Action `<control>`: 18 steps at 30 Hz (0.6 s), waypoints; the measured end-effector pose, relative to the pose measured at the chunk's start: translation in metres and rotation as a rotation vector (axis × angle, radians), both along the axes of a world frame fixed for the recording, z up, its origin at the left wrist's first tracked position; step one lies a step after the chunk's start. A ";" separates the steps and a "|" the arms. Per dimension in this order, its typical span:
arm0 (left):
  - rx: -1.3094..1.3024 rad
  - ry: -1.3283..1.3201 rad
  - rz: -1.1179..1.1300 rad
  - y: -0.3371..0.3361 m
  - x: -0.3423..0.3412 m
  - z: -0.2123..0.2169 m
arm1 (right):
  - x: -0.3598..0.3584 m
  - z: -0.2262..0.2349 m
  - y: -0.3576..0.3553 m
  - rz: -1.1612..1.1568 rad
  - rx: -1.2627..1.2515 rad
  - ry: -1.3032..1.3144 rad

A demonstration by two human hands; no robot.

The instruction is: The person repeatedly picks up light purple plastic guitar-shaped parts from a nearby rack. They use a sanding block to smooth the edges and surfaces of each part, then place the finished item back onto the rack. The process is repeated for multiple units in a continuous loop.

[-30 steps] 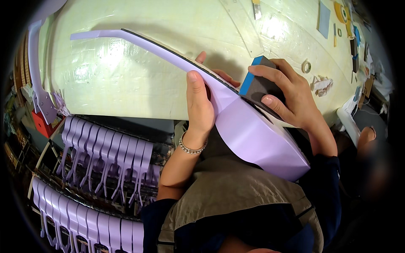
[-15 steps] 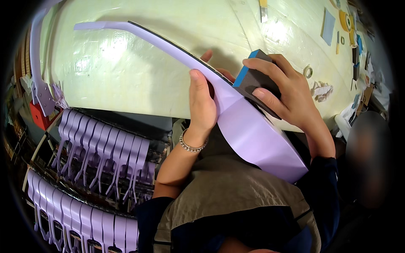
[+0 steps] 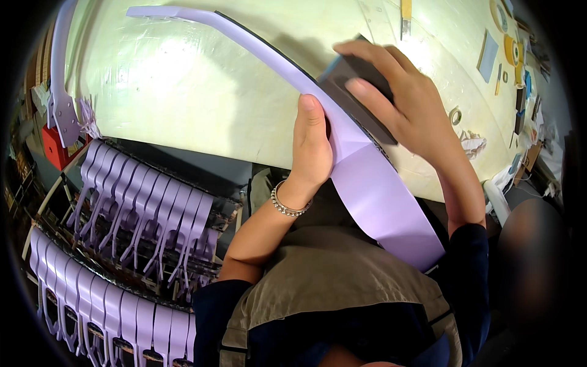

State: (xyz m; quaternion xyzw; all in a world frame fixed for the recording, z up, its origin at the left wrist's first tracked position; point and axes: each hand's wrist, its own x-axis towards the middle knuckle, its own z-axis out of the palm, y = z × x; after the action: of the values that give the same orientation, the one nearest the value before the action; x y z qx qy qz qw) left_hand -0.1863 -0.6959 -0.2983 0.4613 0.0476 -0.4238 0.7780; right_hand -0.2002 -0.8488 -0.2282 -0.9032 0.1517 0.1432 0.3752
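A long, smooth lilac strap piece (image 3: 391, 196) runs slantwise from the far left of the table toward my lap, narrow at the far end and wide at the near end. Its far-right edge looks black along part of its length. My left hand (image 3: 313, 144), wearing a bracelet, grips the strap around its middle with the thumb on top. In my right hand (image 3: 403, 101) is a dark grey block (image 3: 367, 70) with a blue layer on one side, held between thumb and fingers. The block's lower face lies against the strap's black edge; motion blurs its far end.
At left, racks hold rows of similar lilac pieces (image 3: 147, 192). Another lilac strap (image 3: 60, 73) hangs beside a red box (image 3: 58, 147). On the pale worktable (image 3: 183, 92) lie a cutter (image 3: 406, 18), tape rolls (image 3: 510, 49) and crumpled paper (image 3: 472, 144).
The strap and my left hand have moved right. My right hand has slid the block up and left along the strap's edge, toward the narrow end.
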 end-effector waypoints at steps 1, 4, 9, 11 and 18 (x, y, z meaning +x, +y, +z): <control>-0.010 -0.018 -0.017 0.000 0.001 0.002 | 0.011 -0.003 0.002 -0.005 0.000 -0.008; 0.014 -0.054 -0.028 0.004 -0.001 0.002 | 0.014 0.000 0.004 0.002 0.006 0.004; 0.030 -0.029 -0.049 0.004 0.002 0.002 | 0.030 -0.002 0.009 -0.007 -0.023 0.014; -0.136 0.051 -0.076 0.007 0.000 -0.006 | 0.038 0.004 0.011 -0.030 -0.005 0.074; -0.044 0.034 -0.075 0.007 0.001 0.000 | 0.033 -0.010 0.012 -0.023 -0.053 -0.124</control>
State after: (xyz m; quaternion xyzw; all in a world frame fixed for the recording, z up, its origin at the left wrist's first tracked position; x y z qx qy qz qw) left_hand -0.1849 -0.6886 -0.2980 0.4382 0.0341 -0.4612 0.7708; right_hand -0.1670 -0.8367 -0.2382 -0.9181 0.1422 0.0788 0.3615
